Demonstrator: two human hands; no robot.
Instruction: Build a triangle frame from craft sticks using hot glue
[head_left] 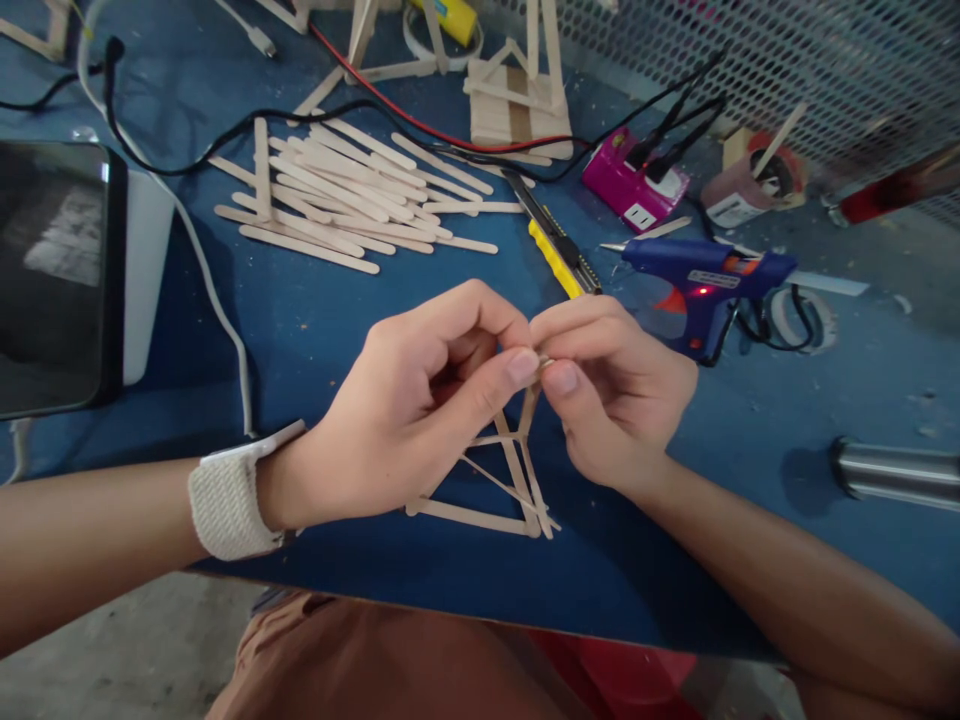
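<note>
A small frame of glued craft sticks (501,486) stands on the blue table (315,330) near its front edge. My left hand (420,400) and my right hand (600,385) meet above it, both pinching the frame's top where the sticks come together. Fingertips of both hands press around that joint, hiding it. A white woven band sits on my left wrist.
A pile of loose craft sticks (352,195) lies behind the hands. A yellow utility knife (559,255), a blue glue gun (705,285), a pink charger (634,185), cables, a tablet (52,275) at left and other stick structures (517,95) surround them.
</note>
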